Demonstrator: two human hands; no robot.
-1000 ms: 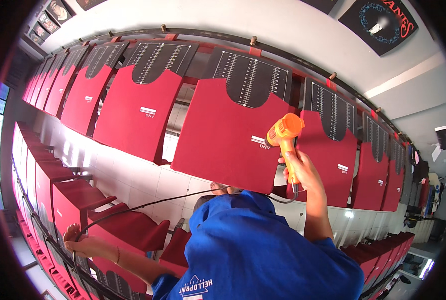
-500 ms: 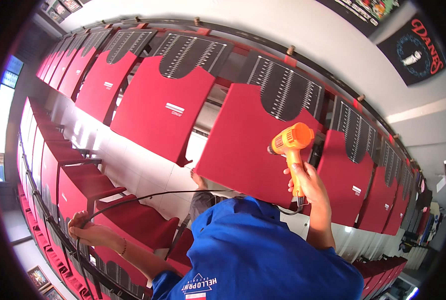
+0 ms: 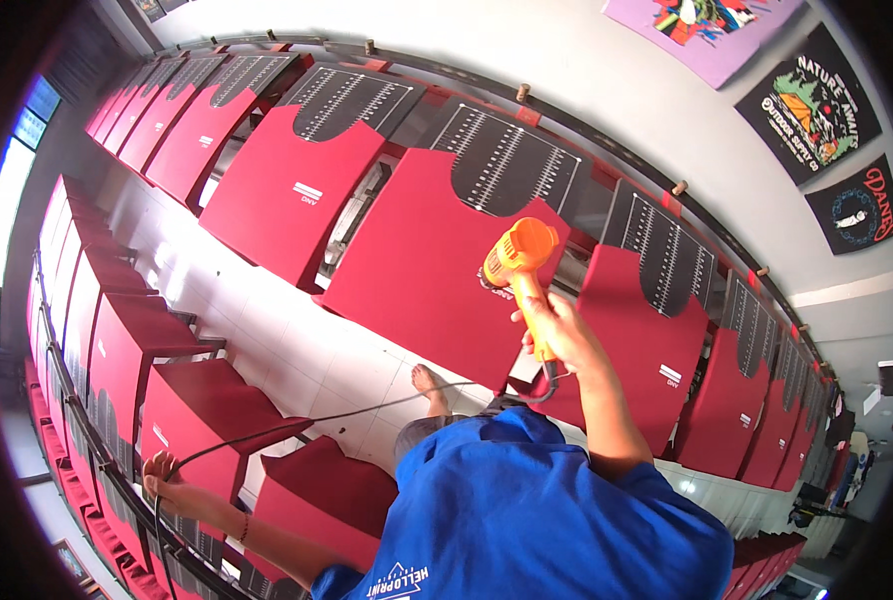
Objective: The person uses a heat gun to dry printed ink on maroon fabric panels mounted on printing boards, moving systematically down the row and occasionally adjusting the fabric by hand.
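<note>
My right hand (image 3: 565, 332) is closed around the handle of an orange heat gun (image 3: 523, 262). Its nozzle points left and down, over the white printed mark near the hem of a red shirt (image 3: 407, 270). The gun partly covers that mark. This shirt lies flat over a black board (image 3: 502, 150) with rows of white marks, which shows through the neck opening. Out to the left, my left hand (image 3: 170, 488) is closed on a black power cord (image 3: 312, 420). The cord runs across the aisle toward the gun's handle and hangs down below my left hand.
More red shirts (image 3: 277, 190) lie on boards in a long row along a black rail (image 3: 607, 130). A second row of red shirts (image 3: 207, 400) stands behind me on the left, across the tiled aisle (image 3: 297, 340). Printed cloths (image 3: 812, 110) hang on the wall.
The shirts have slid left in the view. My right hand has brought the heat gun over the white mark on the shirt. The cord now slants more, still in my left hand.
</note>
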